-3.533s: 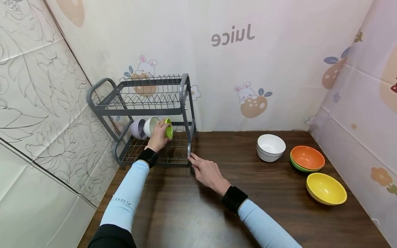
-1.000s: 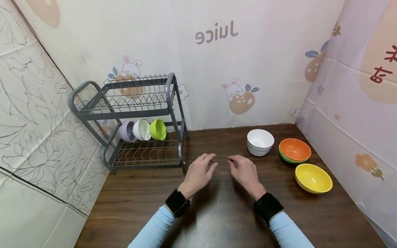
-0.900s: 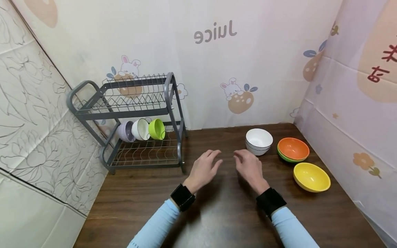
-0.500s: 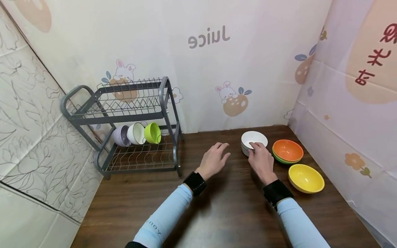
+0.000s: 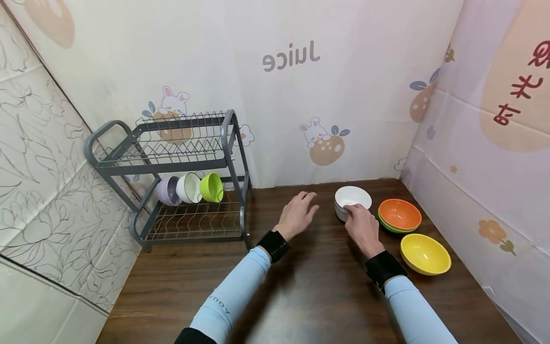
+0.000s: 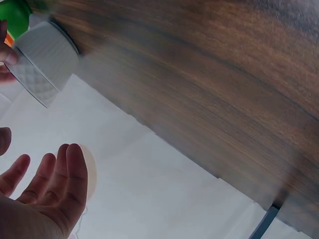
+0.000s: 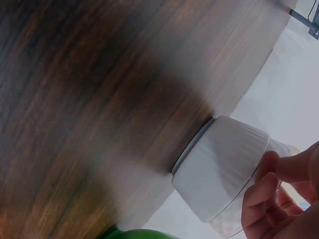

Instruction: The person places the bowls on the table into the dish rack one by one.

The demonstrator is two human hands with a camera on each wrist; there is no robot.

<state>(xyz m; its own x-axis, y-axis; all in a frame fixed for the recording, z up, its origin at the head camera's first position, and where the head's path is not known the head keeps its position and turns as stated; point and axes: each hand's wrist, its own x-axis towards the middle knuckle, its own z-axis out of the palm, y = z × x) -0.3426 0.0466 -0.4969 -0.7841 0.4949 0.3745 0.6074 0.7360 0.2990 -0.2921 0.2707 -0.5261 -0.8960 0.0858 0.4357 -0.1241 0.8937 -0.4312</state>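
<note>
Two nested white bowls (image 5: pixel 353 197) stand on the table at the back right. At their near rim my right hand (image 5: pixel 363 229) pinches the upper bowl; in the right wrist view, its thumb and fingers (image 7: pixel 269 199) are at the seam between the two bowls. My left hand (image 5: pixel 296 213) hovers left of the stack, fingers loosely bent and holding nothing. In the left wrist view, its fingers (image 6: pixel 70 174) are apart from the white bowls (image 6: pixel 47 57). On the rack's lower tier sit a purple bowl (image 5: pixel 168 191), a white bowl (image 5: pixel 188 188) and a lime-green bowl (image 5: pixel 211 188), tilted in a row.
A grey two-tier dish rack (image 5: pixel 172 167) stands at the left against the wall. Right of the white stack, an orange bowl (image 5: pixel 399 214) sits in a green bowl (image 5: pixel 393 229). Nearer me is a yellow bowl (image 5: pixel 425 254). Patterned walls border the wooden table (image 5: pixel 318 296).
My left hand has let go of the lime-green bowl in the rack and moved right. My right hand has left the rack's post and taken the rim of the upper white bowl.
</note>
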